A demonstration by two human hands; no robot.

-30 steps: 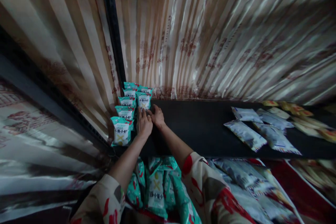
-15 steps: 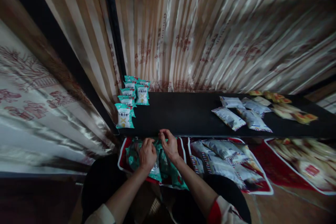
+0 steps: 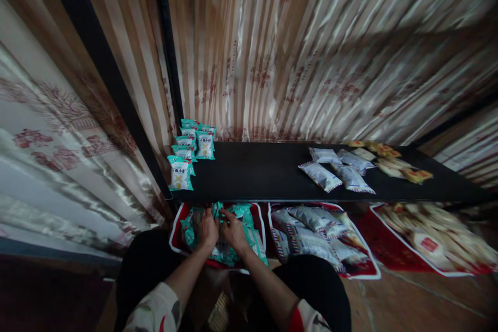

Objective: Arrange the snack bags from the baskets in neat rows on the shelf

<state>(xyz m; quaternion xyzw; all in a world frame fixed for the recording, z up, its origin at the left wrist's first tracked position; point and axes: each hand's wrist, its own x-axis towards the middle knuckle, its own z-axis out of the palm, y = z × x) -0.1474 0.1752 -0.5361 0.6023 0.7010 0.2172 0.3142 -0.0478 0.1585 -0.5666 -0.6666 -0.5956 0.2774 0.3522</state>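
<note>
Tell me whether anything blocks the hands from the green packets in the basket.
Nothing visible does. The left hand and right hand are right at the green packets in the basket. The shelf lies beyond, not between.

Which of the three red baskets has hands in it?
The leftmost basket, holding teal packets: the left hand and right hand are both in it. No hand is in the middle basket of silvery packets or the right basket.

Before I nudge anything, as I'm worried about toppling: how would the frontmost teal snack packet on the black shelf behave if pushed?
The frontmost teal snack packet might tip, standing on its short edge. Its pillow shape suggests it would dent easily.
</note>
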